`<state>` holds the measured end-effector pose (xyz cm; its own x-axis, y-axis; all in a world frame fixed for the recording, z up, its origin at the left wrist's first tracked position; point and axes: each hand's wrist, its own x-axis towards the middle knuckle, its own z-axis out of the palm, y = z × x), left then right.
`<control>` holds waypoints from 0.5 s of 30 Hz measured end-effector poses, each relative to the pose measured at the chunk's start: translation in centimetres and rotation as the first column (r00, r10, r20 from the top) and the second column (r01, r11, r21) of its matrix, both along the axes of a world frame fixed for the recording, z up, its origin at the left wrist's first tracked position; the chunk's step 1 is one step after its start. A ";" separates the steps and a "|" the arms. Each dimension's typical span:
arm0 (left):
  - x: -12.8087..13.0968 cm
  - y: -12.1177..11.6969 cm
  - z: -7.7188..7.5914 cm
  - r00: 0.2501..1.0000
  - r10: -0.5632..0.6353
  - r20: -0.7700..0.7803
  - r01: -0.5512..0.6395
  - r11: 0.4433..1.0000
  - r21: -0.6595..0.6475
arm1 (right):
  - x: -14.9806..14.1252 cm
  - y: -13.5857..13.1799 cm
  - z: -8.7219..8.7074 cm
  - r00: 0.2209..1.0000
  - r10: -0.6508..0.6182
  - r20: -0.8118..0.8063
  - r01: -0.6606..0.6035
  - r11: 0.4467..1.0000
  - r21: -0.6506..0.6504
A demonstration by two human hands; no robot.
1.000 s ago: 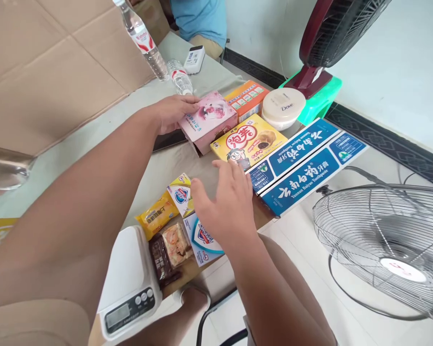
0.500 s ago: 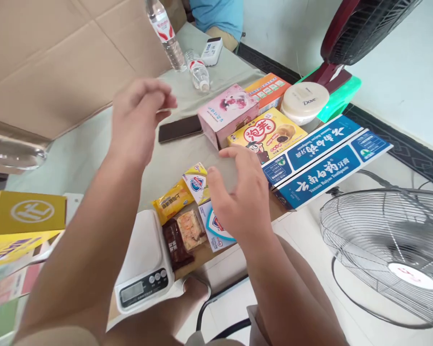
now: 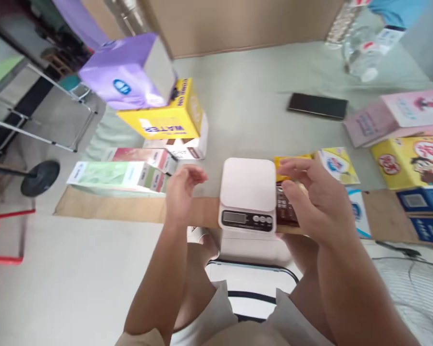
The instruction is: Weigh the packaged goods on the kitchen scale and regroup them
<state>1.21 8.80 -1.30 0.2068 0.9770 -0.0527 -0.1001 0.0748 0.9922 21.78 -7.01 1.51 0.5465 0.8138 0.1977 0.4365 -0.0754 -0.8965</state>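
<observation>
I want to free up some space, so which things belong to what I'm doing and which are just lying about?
Likely in use, by your hands:
kitchen scale, between left hand and right hand
brown packet, beside the scale
green box, beside the left hand

Probably just lying about:
black phone
clear bottle

The worktop [image 3: 245, 86] has a pale grey-green cloth surface and a brown near edge. Centre front: white plastic scale [image 3: 248, 185]. Immediately right: dark brown wrapped packet [image 3: 284, 206]. Farther back: flat black rectangular phone [image 3: 317, 105], near a pink cardboard box [image 3: 400, 115]. Left: white-and-brown cardboard box [image 3: 187, 148], base of a stack; nearer, green-and-white cardboard carton [image 3: 108, 175]. Far right: clear plastic bottle [image 3: 368, 55], blurred.
</observation>
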 end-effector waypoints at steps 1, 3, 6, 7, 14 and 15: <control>-0.6 0.0 -0.4 1.000 -0.014 0.000 0.014 0.999 -0.031 | -0.8 0.3 -0.2 0.999 0.037 0.019 -0.037 0.999 -0.008; -1.3 -0.2 -1.0 0.998 -0.066 0.016 0.067 0.995 -0.078 | -2.1 1.1 -0.6 0.993 0.100 0.062 -0.099 0.995 -0.027; -1.8 -0.8 -1.0 0.986 -0.147 0.075 0.153 0.985 -0.080 | -3.6 2.4 -1.0 0.976 0.173 0.135 -0.162 0.983 -0.084; -2.0 -1.0 -0.8 0.984 -0.159 0.081 0.161 0.987 -0.026 | -4.2 2.9 -0.9 0.967 0.197 0.160 -0.182 0.978 -0.106; -6.3 -0.6 1.1 0.902 0.339 0.268 -0.429 0.629 0.649 | -10.6 9.4 1.7 0.849 0.402 0.343 -0.354 0.915 -0.195; -7.0 -0.3 1.2 0.848 0.433 0.307 -0.521 0.568 0.638 | -11.8 10.6 2.1 0.815 0.438 0.380 -0.395 0.899 -0.189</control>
